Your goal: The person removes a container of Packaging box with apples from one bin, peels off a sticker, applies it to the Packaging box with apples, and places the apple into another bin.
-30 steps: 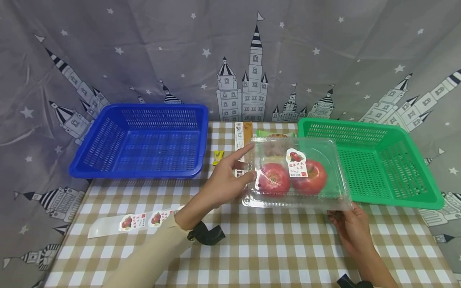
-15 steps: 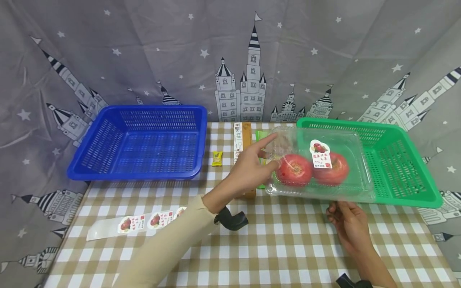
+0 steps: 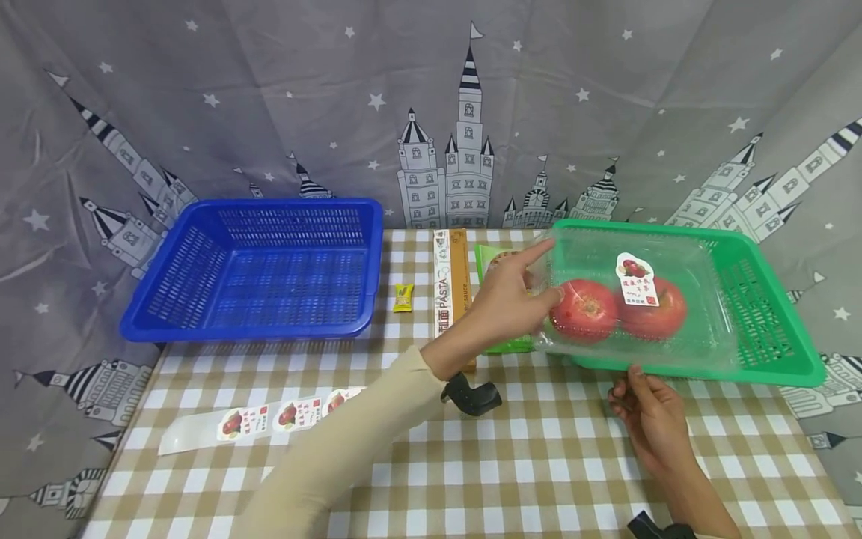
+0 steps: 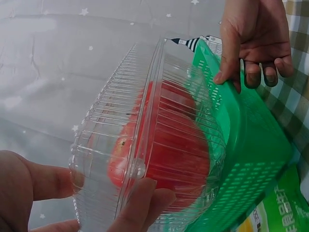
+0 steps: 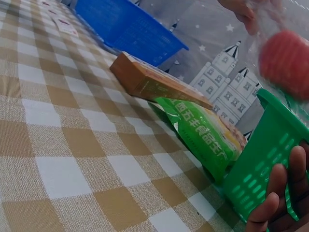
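My left hand point(image 3: 508, 299) holds a clear plastic clamshell box point(image 4: 104, 145) by its left end, thumb on one side and fingers on the other. Two red apples lie inside, a left apple point(image 3: 584, 311) and a right apple point(image 3: 656, 318). A white apple label point(image 3: 636, 281) is stuck on the lid. The box hangs over the green basket point(image 3: 804, 352), tilted in the left wrist view. At the basket's front rim, my right hand point(image 3: 653, 419) pinches the edge with its thumb, the other fingers loosely curled outside the wall.
A blue basket point(image 3: 252, 329) stands at the back left. Between the baskets lie a small yellow packet point(image 3: 402, 298), a pasta box point(image 3: 442, 281) and a green food bag point(image 5: 198, 130), partly hidden. A strip of apple labels point(image 3: 232, 424) lies front left on the checked cloth point(image 3: 471, 479).
My left hand has carried the clamshell box of apples rightward, from between the baskets to over the green basket. My right hand has stayed at the rim.
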A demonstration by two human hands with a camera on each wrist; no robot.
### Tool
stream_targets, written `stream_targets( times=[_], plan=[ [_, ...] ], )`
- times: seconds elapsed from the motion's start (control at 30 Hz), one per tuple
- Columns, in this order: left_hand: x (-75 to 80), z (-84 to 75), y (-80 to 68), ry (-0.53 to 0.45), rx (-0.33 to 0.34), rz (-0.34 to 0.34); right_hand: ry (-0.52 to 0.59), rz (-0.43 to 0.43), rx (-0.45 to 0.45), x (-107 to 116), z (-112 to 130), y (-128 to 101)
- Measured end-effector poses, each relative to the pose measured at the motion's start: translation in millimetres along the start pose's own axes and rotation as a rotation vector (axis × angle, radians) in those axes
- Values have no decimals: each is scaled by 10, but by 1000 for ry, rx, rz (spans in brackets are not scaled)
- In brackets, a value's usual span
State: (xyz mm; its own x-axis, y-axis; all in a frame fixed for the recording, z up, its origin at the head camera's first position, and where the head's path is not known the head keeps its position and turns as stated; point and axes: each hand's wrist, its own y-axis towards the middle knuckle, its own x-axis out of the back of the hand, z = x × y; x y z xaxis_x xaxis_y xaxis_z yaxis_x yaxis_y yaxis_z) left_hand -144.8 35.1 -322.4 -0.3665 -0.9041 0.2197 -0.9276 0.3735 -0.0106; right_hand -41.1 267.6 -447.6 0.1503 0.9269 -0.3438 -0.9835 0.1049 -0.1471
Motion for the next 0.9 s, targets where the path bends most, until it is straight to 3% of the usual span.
stream_targets(
  times=[0.4, 0.9],
  plan=[
    [-284, 0, 246, 19, 55, -38, -17, -29, -17, -13, -3, 9],
    [-561, -3, 374, 111, 74, -53, -29, -42, -15, -24, -5, 8]
  ],
)
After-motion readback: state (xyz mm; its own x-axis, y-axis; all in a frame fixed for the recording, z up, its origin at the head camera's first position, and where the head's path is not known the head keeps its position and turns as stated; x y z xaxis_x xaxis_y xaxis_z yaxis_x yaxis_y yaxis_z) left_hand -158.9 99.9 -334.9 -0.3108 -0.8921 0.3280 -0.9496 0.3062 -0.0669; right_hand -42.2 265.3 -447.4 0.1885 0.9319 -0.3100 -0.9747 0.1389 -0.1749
